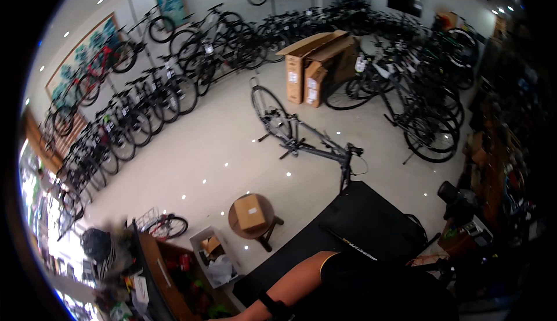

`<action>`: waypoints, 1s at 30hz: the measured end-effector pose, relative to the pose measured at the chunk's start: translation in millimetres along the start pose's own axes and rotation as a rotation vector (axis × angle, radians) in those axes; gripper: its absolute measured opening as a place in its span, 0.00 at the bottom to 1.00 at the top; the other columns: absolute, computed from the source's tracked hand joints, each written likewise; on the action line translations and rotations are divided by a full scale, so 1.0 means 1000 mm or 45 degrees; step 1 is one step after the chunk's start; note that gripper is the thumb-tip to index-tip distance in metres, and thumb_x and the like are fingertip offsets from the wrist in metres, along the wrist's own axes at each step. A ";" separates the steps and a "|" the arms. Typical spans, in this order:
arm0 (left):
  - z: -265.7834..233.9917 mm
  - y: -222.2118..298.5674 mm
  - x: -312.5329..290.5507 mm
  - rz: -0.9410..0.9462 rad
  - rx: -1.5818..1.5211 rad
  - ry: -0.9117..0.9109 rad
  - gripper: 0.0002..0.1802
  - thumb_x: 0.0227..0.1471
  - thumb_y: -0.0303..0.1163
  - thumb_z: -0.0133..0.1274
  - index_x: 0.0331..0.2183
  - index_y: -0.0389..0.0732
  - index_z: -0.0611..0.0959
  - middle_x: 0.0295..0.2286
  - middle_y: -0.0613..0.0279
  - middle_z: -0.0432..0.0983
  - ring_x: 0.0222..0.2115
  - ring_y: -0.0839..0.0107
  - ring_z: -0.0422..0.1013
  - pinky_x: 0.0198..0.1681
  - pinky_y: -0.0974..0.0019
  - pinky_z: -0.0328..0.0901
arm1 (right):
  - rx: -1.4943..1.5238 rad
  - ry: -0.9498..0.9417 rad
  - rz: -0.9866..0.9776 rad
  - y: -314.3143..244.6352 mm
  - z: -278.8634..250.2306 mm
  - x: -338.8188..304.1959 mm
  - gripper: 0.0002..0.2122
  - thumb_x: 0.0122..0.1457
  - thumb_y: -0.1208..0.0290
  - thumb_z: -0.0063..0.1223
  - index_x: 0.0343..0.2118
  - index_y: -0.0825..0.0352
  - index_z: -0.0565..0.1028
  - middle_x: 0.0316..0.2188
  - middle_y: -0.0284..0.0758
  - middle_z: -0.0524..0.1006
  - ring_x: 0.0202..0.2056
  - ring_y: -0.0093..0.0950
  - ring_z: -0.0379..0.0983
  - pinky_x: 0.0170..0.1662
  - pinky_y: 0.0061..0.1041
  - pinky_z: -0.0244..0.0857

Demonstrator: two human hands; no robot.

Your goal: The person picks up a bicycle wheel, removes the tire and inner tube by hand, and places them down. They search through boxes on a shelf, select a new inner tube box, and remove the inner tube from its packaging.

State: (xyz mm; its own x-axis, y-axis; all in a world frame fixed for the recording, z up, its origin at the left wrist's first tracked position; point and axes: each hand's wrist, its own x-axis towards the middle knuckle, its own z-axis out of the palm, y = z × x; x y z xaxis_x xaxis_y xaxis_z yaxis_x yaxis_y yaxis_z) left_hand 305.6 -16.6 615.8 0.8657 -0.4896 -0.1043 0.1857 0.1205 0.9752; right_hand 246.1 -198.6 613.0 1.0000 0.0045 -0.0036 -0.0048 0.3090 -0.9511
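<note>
A: Where are the person's hands?

B: Only 1 arm shows. A bare forearm [290, 286] comes in from the lower edge, bent and angled down to the left, with a dark band [272, 306] near the wrist. The hand itself is cut off by the lower edge, so I cannot tell whether it is clenched, loose or grasping anything. The other hand is out of view.

A: What lies nearest that arm?

B: A black mat [360, 222] spreads just above it on the pale floor. Beside the mat's far corner a grey bicycle frame [307, 141] stands on the floor with 1 wheel [268, 111] fitted, well apart from the arm. To the left, a round wooden stool [255, 219] carries 1 small cardboard box [250, 212].

A: And around them?

B: Rows of parked bicycles [145, 106] line the walls, and 2 tall cartons [313, 65] stand behind the frame.
</note>
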 end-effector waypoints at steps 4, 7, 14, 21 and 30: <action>0.031 -0.009 0.022 -0.059 -0.040 -0.133 0.21 0.64 0.41 0.47 0.47 0.32 0.77 0.44 0.51 0.74 0.39 0.63 0.73 0.42 0.62 0.69 | -0.344 0.089 -0.302 0.027 -0.036 -0.002 0.15 0.58 0.59 0.63 0.34 0.68 0.76 0.26 0.35 0.80 0.26 0.26 0.76 0.28 0.25 0.69; 0.009 -0.026 0.030 0.295 1.011 -0.027 0.19 0.60 0.35 0.53 0.50 0.36 0.77 0.46 0.45 0.73 0.41 0.57 0.73 0.42 0.60 0.71 | -0.051 0.005 -0.429 0.037 -0.045 0.000 0.07 0.62 0.69 0.56 0.36 0.66 0.71 0.24 0.26 0.73 0.24 0.15 0.68 0.27 0.16 0.63; 0.025 0.007 0.018 -0.102 0.345 -0.257 0.23 0.63 0.51 0.47 0.34 0.39 0.77 0.21 0.68 0.73 0.16 0.85 0.63 0.18 0.81 0.55 | 0.129 0.008 0.055 -0.005 -0.045 -0.010 0.08 0.60 0.68 0.60 0.33 0.68 0.75 0.22 0.29 0.75 0.20 0.16 0.71 0.22 0.16 0.64; -0.015 0.004 -0.059 -0.089 0.225 -0.027 0.16 0.64 0.40 0.48 0.30 0.39 0.78 0.24 0.70 0.74 0.19 0.86 0.65 0.23 0.80 0.59 | 0.247 -0.382 0.235 0.015 0.006 -0.003 0.05 0.60 0.76 0.59 0.32 0.67 0.73 0.22 0.29 0.75 0.21 0.14 0.69 0.24 0.11 0.60; -0.114 0.001 -0.168 -0.159 0.177 0.394 0.15 0.63 0.39 0.50 0.27 0.41 0.77 0.21 0.74 0.73 0.18 0.88 0.63 0.21 0.81 0.57 | -0.421 -0.527 0.059 0.112 0.047 0.085 0.06 0.61 0.72 0.58 0.31 0.70 0.77 0.21 0.25 0.74 0.23 0.13 0.67 0.26 0.16 0.60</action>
State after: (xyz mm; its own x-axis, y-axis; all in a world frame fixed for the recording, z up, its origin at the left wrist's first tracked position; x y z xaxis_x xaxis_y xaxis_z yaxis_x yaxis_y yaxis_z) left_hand 212.8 164.2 612.0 0.9440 -0.2060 -0.2578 0.2523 -0.0531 0.9662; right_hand 330.8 -118.8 520.4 0.9134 0.4069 0.0110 0.0193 -0.0162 -0.9997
